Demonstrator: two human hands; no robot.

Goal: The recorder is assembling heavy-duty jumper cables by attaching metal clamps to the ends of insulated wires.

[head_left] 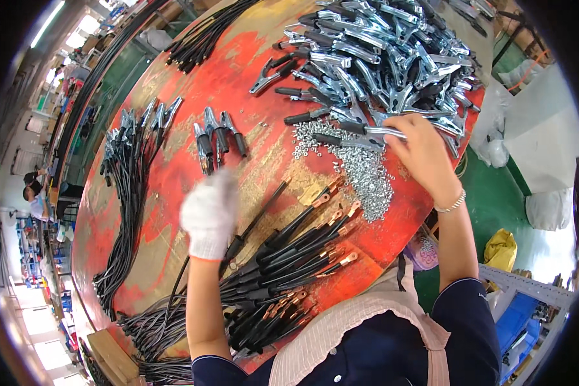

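My left hand [209,212], in a white knitted glove, is over the middle of the red table, smeared by motion with its fingers hidden. Just beyond it lie a few metal spring clamps [220,132] with black grips. My bare right hand [421,151] is at the near edge of a large clamp pile [373,58]. Its thumb and fingers close on a silver clamp [386,133]. Below that hand spreads a heap of small metal nuts [370,183]. Black cables [283,251] with copper lugs [321,200] lie between my arms, lugs toward the right.
A bundle of cables with clamps attached [132,174] runs down the left side of the table [167,83]. More black cables [202,38] lie at the far edge. Right of the table are white plastic bags [495,141] and a yellow bag [500,251]. Another person [35,196] is far left.
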